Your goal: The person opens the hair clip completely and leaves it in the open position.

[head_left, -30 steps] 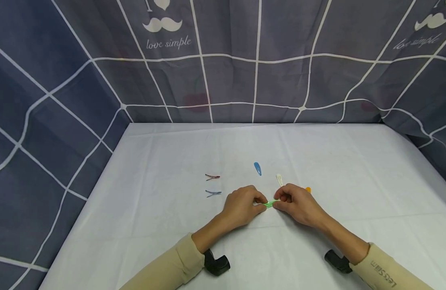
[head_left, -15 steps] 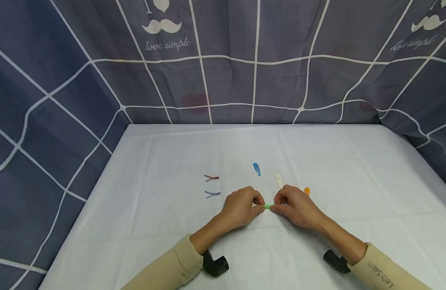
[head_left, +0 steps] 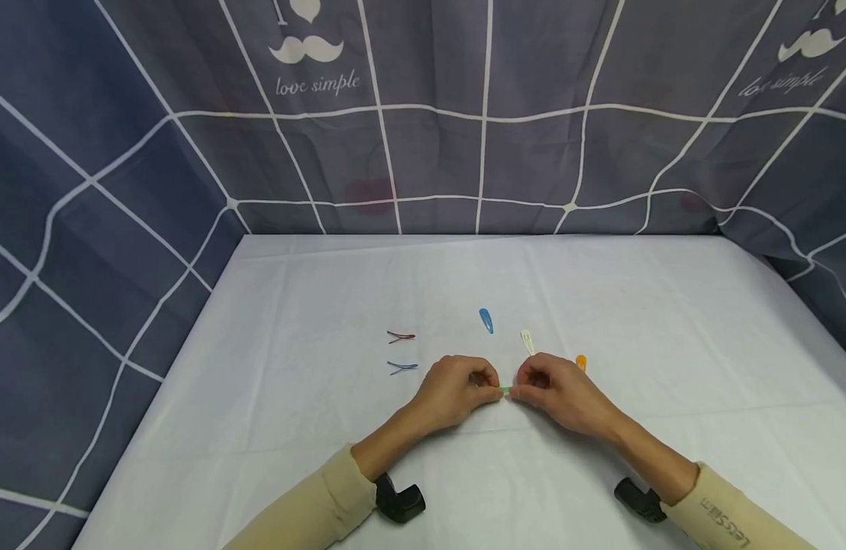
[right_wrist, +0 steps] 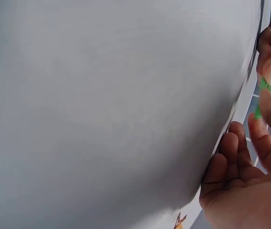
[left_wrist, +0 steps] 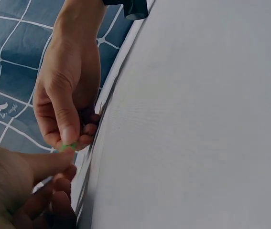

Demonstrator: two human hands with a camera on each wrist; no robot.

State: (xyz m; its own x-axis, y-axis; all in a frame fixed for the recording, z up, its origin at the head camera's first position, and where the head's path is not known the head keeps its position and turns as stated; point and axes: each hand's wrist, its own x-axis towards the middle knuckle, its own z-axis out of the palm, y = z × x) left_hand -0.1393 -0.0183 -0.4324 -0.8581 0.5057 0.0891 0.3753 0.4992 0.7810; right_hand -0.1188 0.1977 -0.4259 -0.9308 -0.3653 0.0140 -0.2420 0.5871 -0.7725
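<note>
Well in from the far edge of the white cloth-covered tabletop [head_left: 292,305]: left hand [head_left: 457,391] and right hand [head_left: 566,393] pinch opposite ends of narrow green hair clip [right_wrist: 267,86], material unclear. Step: seemingly working it two-handed; next likely needs steady pinches.

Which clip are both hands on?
The green clip, pinched between the left hand and the right hand; the other clips lie on the white table.

A curtained-off tabletop booth, with grid-patterned drapes [head_left: 430,160] around a white-covered table [head_left: 313,294]
</note>
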